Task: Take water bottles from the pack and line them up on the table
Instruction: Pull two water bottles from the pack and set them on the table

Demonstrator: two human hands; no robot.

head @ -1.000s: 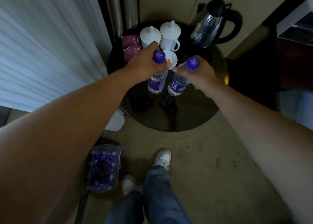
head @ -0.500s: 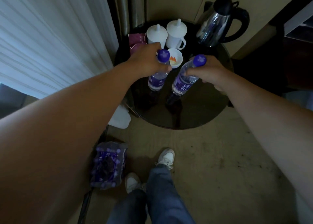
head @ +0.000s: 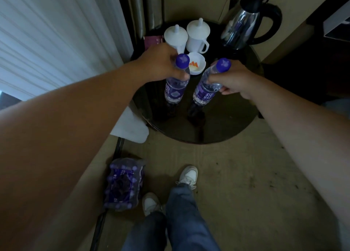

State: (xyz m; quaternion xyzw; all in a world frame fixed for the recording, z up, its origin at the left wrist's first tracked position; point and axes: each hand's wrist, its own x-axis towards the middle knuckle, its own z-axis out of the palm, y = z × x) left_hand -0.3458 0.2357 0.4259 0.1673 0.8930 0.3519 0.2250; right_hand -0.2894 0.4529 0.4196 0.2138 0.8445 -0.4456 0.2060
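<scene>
Two clear water bottles with purple caps and purple labels stand side by side on the round dark glass table (head: 223, 121). My left hand (head: 159, 63) grips the left bottle (head: 175, 87) around its neck. My right hand (head: 234, 80) holds the right bottle (head: 205, 91) near its shoulder; that bottle leans a little to the right. Both bottoms seem to touch the glass, with their reflections below. The plastic-wrapped pack (head: 122, 184) with several purple-capped bottles lies on the carpet at lower left, beside my feet.
At the back of the table stand two white lidded mugs (head: 187, 36), a small white dish (head: 197, 63), a maroon card (head: 151, 41) and a steel kettle (head: 244, 27). A white curtain (head: 56, 38) hangs at left. My shoes (head: 187, 176) stand on the carpet before the table.
The view has shifted slightly. Both hands stay on their bottles; the right bottle has settled lower and closer to upright on the glass.
</scene>
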